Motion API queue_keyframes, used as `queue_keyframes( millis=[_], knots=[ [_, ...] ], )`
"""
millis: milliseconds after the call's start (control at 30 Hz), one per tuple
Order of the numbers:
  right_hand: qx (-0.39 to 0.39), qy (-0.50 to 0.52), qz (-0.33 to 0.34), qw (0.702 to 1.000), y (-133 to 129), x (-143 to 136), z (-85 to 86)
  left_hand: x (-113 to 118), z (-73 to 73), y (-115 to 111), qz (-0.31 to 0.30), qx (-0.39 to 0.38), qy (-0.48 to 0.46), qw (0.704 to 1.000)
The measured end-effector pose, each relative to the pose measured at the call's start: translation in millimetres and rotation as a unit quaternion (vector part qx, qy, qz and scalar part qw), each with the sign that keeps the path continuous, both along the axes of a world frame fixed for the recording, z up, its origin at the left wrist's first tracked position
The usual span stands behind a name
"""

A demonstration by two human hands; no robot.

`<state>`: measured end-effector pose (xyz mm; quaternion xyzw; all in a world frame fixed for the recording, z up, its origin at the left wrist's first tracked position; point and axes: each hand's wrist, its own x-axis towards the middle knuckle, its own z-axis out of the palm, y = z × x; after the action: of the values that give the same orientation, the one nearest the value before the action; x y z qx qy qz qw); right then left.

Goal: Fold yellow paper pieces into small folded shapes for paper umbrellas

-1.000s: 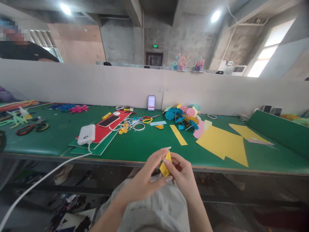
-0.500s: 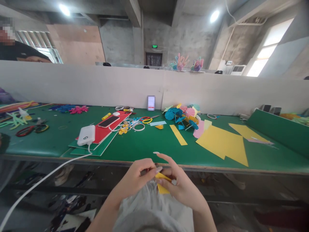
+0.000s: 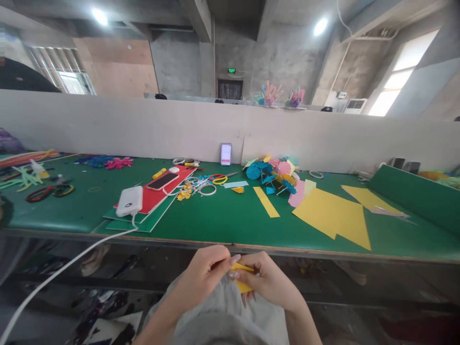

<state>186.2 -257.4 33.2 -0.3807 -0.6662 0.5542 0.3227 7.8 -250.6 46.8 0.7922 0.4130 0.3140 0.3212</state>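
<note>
Over my lap, just below the table's front edge, a small folded piece of yellow paper [image 3: 244,286] is held between both hands. My left hand [image 3: 212,268] is closed, its thumb and bent forefinger pinching the paper's upper left corner. My right hand [image 3: 268,275] grips the same paper from the right, thumb on top and fingers curled behind it. The fingers cover much of the paper, so its full shape is hidden. On the green table [image 3: 223,227] ahead of my hands lies a yellow paper strip [image 3: 266,202].
Large yellow sheets [image 3: 332,213] lie at the right, near a pile of paper umbrellas [image 3: 269,172]. Scissors [image 3: 220,179] rest mid-table by paper scraps. A white power bank [image 3: 129,201] with a cable and a phone [image 3: 163,181] sit on boards at left.
My right forefinger, raised before, has come down and curled in behind the paper. Both hands sit slightly lower. The person at far left has shifted mostly out of view.
</note>
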Motion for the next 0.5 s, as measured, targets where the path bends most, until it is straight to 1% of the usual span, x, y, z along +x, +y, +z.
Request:
queue_keyframes(
  millis=[100, 200, 333, 500],
  knots=[
    [0.027, -0.036, -0.001, 0.999, -1, 2, 2.0, -4, 2.3, -1, -0.023, -0.029, -0.009, 0.999],
    [0.069, -0.096, -0.006, 0.993, -3, 4, 2.2, -9, 2.6, -1, -0.033, -0.027, 0.012, 0.999],
    [0.101, -0.137, -0.005, 0.985, -4, 3, -0.2, -12, -6.0, -5, -0.043, -0.001, 0.065, 0.997],
    [0.157, -0.167, -0.063, 0.971, -2, -1, -2.2, -9, -16.9, -7, -0.031, 0.052, 0.093, 0.994]
  ],
)
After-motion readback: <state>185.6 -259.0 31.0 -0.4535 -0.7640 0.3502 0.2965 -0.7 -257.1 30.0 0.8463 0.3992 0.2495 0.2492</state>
